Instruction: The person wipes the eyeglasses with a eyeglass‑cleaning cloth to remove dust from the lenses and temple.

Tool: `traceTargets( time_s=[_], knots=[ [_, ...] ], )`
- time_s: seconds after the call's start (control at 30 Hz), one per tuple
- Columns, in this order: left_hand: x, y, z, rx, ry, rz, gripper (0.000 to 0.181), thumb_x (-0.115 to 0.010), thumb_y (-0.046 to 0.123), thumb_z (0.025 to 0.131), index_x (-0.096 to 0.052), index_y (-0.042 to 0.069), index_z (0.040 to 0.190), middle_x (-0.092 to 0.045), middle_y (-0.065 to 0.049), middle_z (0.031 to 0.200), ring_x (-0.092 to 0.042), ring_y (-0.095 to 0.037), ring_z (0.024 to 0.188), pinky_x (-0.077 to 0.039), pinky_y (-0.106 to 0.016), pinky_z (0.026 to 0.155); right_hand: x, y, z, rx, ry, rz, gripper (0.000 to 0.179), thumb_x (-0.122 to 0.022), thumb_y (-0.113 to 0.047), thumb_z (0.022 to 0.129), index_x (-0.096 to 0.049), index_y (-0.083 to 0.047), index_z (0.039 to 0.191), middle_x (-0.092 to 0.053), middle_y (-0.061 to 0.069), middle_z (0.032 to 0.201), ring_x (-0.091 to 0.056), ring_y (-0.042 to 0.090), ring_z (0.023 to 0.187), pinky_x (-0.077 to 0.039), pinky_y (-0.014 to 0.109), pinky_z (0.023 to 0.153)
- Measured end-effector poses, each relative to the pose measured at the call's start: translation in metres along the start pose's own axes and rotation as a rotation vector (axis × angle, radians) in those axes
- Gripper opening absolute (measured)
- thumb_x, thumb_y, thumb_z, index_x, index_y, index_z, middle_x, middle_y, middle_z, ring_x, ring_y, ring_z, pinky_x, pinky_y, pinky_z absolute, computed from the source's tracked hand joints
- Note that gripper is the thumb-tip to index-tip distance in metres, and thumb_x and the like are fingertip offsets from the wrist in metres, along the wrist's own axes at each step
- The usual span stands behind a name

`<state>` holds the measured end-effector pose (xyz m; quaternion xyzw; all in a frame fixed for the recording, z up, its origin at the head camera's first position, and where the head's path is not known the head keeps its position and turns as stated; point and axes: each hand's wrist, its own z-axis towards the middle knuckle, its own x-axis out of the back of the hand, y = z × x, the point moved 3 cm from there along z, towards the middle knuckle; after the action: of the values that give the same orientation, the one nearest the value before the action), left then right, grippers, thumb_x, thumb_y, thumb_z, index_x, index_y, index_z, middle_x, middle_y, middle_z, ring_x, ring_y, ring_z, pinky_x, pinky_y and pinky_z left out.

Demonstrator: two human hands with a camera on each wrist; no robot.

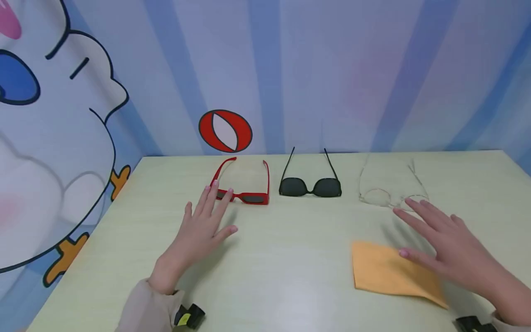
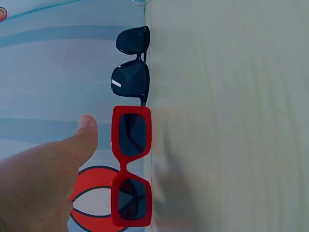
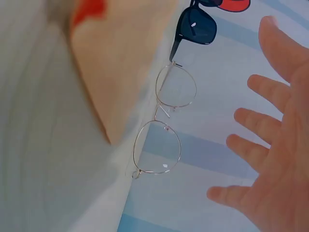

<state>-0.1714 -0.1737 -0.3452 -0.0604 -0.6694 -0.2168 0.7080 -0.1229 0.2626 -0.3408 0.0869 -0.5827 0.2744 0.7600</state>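
Three pairs of glasses stand in a row along the back of the table, arms unfolded toward the wall. Red-framed sunglasses point(image 1: 254, 198) are on the left, black sunglasses point(image 1: 327, 187) in the middle, thin wire-rimmed eyeglasses point(image 1: 375, 197) on the right. My left hand point(image 1: 201, 230) hovers with fingers spread in front of the red pair, covering part of its left lens in the head view. Above an orange cloth point(image 1: 381, 272), my right hand point(image 1: 452, 244) is held with straight, spread fingers, nearest the wire-rimmed pair. Neither hand holds anything.
The pale table point(image 1: 290, 258) ends at a blue striped wall point(image 1: 323, 74) behind the glasses. A large white cartoon figure point(image 1: 50, 152) and a red and white ball point(image 1: 242, 129) are printed on the wall. Each wrist wears a dark strap point(image 1: 192, 317).
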Motion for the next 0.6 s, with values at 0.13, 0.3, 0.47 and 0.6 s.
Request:
traceTargets(
  time_s=[0.13, 0.3, 0.47, 0.6],
  knots=[
    [0.001, -0.005, 0.005, -0.009, 0.033, 0.017, 0.075, -0.057, 0.043, 0.090, -0.020, 0.016, 0.149, -0.006, -0.015, 0.155, -0.004, -0.034, 0.141, -0.012, -0.068, 0.103, -0.004, -0.004, 0.001, 0.074, 0.016, 0.028, 0.077, -0.075, -0.034, 0.076, -0.038, -0.023, 0.142, -0.037, 0.014, 0.142, -0.038, 0.040, 0.123, -0.033, 0.064, 0.080],
    [0.005, -0.015, 0.015, -0.061, 0.109, -0.012, 0.064, -0.063, 0.029, 0.089, -0.036, 0.011, 0.143, -0.022, -0.018, 0.150, -0.019, -0.035, 0.137, -0.026, -0.062, 0.102, -0.008, -0.004, 0.000, 0.112, 0.015, 0.054, 0.071, -0.076, -0.031, 0.075, -0.045, -0.021, 0.138, -0.042, 0.015, 0.139, -0.040, 0.037, 0.122, -0.038, 0.057, 0.082],
    [0.009, -0.032, 0.025, -0.158, 0.163, -0.048, 0.059, -0.070, 0.010, 0.083, -0.045, 0.004, 0.136, -0.035, -0.021, 0.143, -0.031, -0.036, 0.132, -0.033, -0.052, 0.102, -0.012, -0.006, -0.002, 0.116, 0.006, 0.034, 0.067, -0.076, -0.033, 0.075, -0.049, -0.022, 0.135, -0.044, 0.011, 0.138, -0.041, 0.031, 0.124, -0.040, 0.045, 0.092],
    [0.010, -0.046, 0.031, -0.234, 0.177, -0.052, 0.058, -0.072, 0.000, 0.078, -0.050, 0.001, 0.131, -0.042, -0.021, 0.138, -0.037, -0.036, 0.129, -0.037, -0.048, 0.101, -0.014, -0.008, -0.002, 0.140, 0.020, 0.009, 0.067, -0.077, -0.035, 0.073, -0.051, -0.024, 0.133, -0.046, 0.007, 0.137, -0.039, 0.019, 0.127, -0.039, 0.027, 0.095]
  ],
)
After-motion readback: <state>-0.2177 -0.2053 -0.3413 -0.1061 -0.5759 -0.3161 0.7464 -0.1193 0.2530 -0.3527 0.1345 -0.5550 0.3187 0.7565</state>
